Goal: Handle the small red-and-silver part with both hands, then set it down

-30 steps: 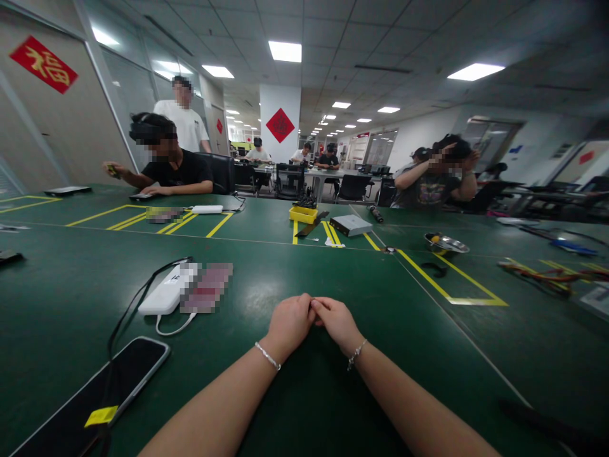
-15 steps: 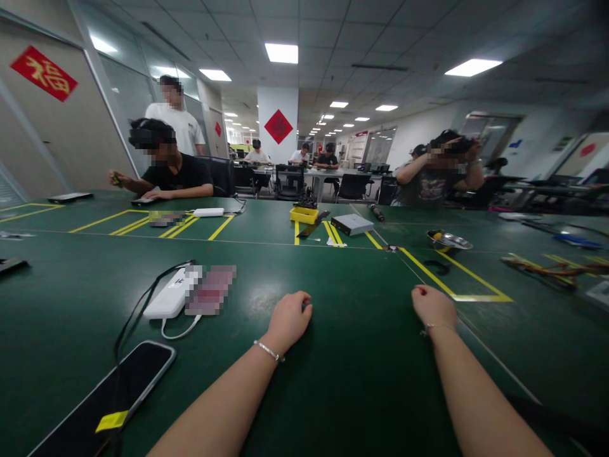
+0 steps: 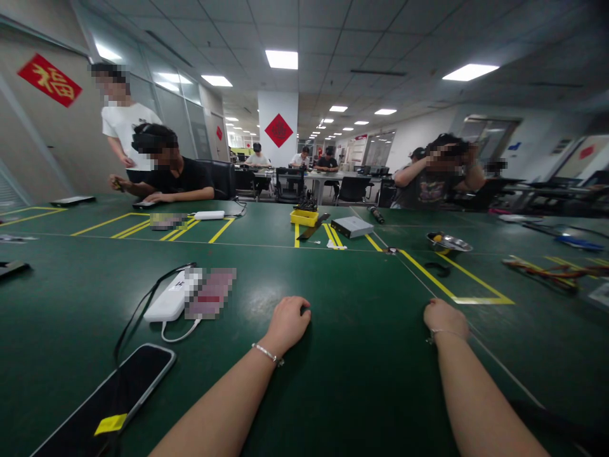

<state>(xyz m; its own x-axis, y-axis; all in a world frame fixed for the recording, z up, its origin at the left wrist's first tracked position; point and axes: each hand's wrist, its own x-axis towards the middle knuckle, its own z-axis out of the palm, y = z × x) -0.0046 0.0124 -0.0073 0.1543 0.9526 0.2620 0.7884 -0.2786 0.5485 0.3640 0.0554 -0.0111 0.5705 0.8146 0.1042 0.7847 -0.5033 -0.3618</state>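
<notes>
My left hand (image 3: 288, 322) rests on the green table (image 3: 361, 355) near the middle, its fingers curled in and nothing showing in them. A silvery bracelet (image 3: 268, 353) circles that wrist. Well apart to the right, my right hand (image 3: 446, 319) lies closed on the table, knuckles forward, with its fingertips hidden and no object in sight. Left of my left hand are a white power bank (image 3: 172, 297) with a short white cable and a blurred-out reddish rectangle beside it. A large phone (image 3: 107, 400) lies nearer me, crossed by a black strap with a yellow tag.
Farther off are a yellow bin (image 3: 304, 218), a grey box (image 3: 352, 226), a metal bowl (image 3: 450, 242) and colored wires (image 3: 542, 273). Yellow tape (image 3: 483, 300) marks the table. Across it sit a person in black (image 3: 183, 178) and another with both hands at a headset (image 3: 435, 184).
My hands, at first touching, have come apart: the right moved right, while the left stayed nearly in place. The standing person in white moved left.
</notes>
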